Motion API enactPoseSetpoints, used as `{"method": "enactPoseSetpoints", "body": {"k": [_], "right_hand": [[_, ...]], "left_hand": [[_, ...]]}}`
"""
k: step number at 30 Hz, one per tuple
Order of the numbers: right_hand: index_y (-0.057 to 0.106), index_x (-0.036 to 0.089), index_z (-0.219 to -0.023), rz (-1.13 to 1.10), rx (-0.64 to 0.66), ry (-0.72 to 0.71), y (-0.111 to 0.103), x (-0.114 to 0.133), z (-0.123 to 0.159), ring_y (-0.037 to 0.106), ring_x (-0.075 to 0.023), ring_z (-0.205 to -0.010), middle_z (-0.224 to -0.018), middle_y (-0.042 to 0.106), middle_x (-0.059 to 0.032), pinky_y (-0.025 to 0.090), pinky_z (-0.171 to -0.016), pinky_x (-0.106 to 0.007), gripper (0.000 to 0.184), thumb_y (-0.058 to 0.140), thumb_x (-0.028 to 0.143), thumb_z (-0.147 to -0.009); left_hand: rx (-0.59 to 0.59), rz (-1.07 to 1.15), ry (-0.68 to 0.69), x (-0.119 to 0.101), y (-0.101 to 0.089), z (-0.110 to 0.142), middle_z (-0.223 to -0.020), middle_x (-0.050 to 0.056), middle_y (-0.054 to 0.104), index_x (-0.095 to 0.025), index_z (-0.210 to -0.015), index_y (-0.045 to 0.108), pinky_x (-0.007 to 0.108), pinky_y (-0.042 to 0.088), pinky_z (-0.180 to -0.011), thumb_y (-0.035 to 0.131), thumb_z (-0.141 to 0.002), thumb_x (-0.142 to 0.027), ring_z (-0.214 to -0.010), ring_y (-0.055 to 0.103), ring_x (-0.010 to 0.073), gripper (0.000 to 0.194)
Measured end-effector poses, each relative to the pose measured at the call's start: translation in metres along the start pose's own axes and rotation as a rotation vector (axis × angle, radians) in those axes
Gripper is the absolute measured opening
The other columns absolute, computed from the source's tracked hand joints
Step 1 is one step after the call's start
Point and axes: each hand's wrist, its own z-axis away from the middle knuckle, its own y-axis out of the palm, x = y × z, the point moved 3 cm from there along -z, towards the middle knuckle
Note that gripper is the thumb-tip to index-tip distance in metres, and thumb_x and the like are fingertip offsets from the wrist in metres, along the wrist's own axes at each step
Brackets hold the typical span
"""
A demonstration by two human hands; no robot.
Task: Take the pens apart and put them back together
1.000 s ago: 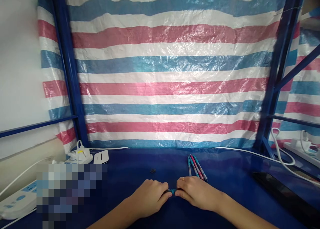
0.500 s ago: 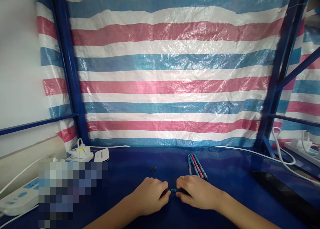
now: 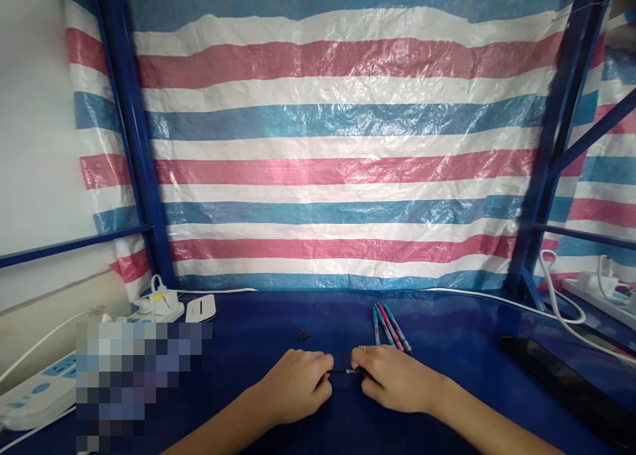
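Note:
Both of my hands rest low on the dark blue table [image 3: 447, 349]. My left hand [image 3: 298, 383] and my right hand [image 3: 392, 379] are closed, each pinching one end of a thin pen part [image 3: 342, 371] stretched between them; it looks like a dark refill with a light tip. What each fist hides I cannot make out. Just behind my right hand lie three pens [image 3: 390, 326] in teal and pink, side by side. A tiny dark cluster of small parts [image 3: 303, 336] sits on the table behind my left hand.
A striped blue, pink and white tarp [image 3: 338, 144] hangs behind the table on blue frame posts [image 3: 132, 144]. White power strips [image 3: 34, 389] and a white charger [image 3: 201, 307] lie at left. White cables [image 3: 561, 312] and a black flat object [image 3: 561, 382] lie at right.
My hands have drawn slightly apart. The short teal piece seen between them earlier has given way to a thin dark rod now exposed between the fingers.

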Motion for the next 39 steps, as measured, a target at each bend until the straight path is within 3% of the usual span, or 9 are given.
{"method": "enactPoseSetpoints", "body": {"k": [5, 10, 22, 29, 34, 39], "right_hand": [[0.052, 0.020, -0.094, 0.012, 0.001, -0.023, 0.002, 0.000, 0.000, 0.061, -0.0176, -0.078, -0.091, 0.064, -0.0032, 0.039, -0.067, -0.026, 0.016, 0.042, 0.009, -0.086], [0.053, 0.019, -0.089, 0.068, -0.029, -0.032, 0.003, 0.001, -0.002, 0.062, -0.0168, -0.072, -0.086, 0.064, -0.0029, 0.036, -0.062, -0.026, 0.017, 0.039, 0.021, -0.099], [0.054, 0.018, -0.082, 0.136, -0.062, 0.043, 0.003, -0.007, -0.001, 0.066, -0.0189, -0.070, -0.081, 0.068, -0.0028, 0.033, -0.057, -0.026, 0.016, 0.044, 0.019, -0.095], [0.057, 0.020, -0.093, 0.107, -0.055, -0.016, -0.002, 0.000, -0.001, 0.066, -0.0180, -0.076, -0.088, 0.068, -0.0023, 0.037, -0.061, -0.026, 0.017, 0.041, 0.021, -0.099], [0.056, 0.020, -0.095, 0.089, -0.048, -0.084, 0.000, 0.002, -0.001, 0.064, -0.0157, -0.073, -0.086, 0.067, -0.0011, 0.036, -0.060, -0.025, 0.020, 0.038, 0.024, -0.103], [0.055, 0.019, -0.090, 0.095, -0.052, -0.146, 0.004, 0.003, -0.002, 0.060, -0.0143, -0.068, -0.082, 0.064, -0.0009, 0.035, -0.059, -0.026, 0.023, 0.038, 0.027, -0.104]], "left_hand": [[-0.011, -0.006, -0.039, 0.002, 0.001, -0.001, -0.070, -0.001, 0.063, -0.020, -0.069, 0.043, 0.028, 0.029, -0.052, 0.043, -0.081, -0.015, -0.061, 0.060, 0.0186, 0.013], [-0.023, -0.030, -0.086, 0.005, 0.004, -0.001, -0.069, 0.000, 0.064, -0.020, -0.067, 0.041, 0.029, 0.028, -0.051, 0.042, -0.080, -0.017, -0.061, 0.061, 0.0206, 0.014], [0.039, -0.077, -0.156, 0.006, 0.004, -0.002, -0.067, 0.002, 0.064, -0.020, -0.066, 0.047, 0.029, 0.035, -0.052, 0.038, -0.083, -0.018, -0.059, 0.062, 0.0229, 0.019], [0.086, -0.060, 0.003, 0.001, -0.004, 0.003, -0.063, 0.001, 0.064, -0.020, -0.063, 0.045, 0.028, 0.027, -0.048, 0.042, -0.078, -0.017, -0.056, 0.061, 0.0200, 0.016], [0.040, 0.008, 0.096, -0.008, -0.001, 0.004, -0.065, -0.002, 0.064, -0.020, -0.064, 0.045, 0.028, 0.027, -0.049, 0.049, -0.083, -0.024, -0.058, 0.062, 0.0177, 0.020], [-0.056, 0.068, 0.095, -0.003, 0.002, 0.001, -0.073, -0.003, 0.067, -0.021, -0.077, 0.051, 0.025, 0.032, -0.053, 0.051, -0.091, -0.028, -0.064, 0.065, 0.0166, 0.016]]}}
